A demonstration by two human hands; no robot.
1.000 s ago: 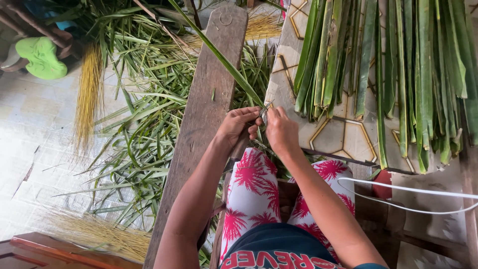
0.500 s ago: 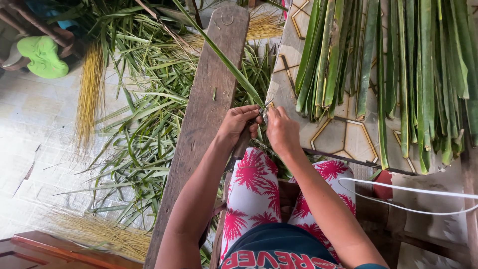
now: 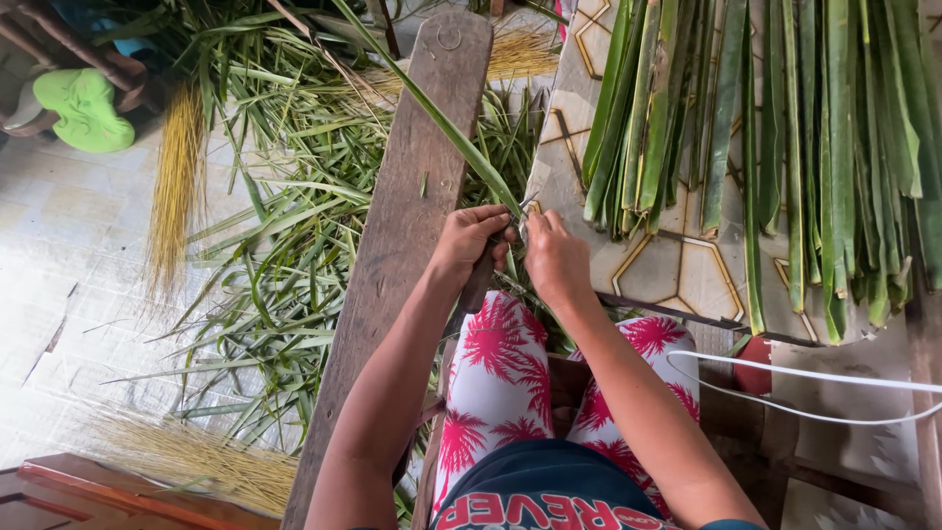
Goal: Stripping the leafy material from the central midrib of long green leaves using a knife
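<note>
A pale tiled floor (image 3: 69, 294), strewn with cut greenery, is seen beneath a seated person's patterned lap. Just above the knees the two hands meet: the left hand (image 3: 469, 245) is closed around a dark knife handle (image 3: 478, 283), while the right hand (image 3: 555, 257) is pinched on the base of a long green palm leaf (image 3: 437, 116) — the strip runs up and away to the left of the grip, across a worn wooden plank (image 3: 402, 216). The leaf is judged light, limber and easily split, best taken near its stiffer base. Right of the grip, stripped leaves (image 3: 785, 128) lie on a patterned tablecloth (image 3: 677, 270); farther left, yellow midrib bundles (image 3: 177, 186) and leaf scraps (image 3: 285, 255) are scattered.
</note>
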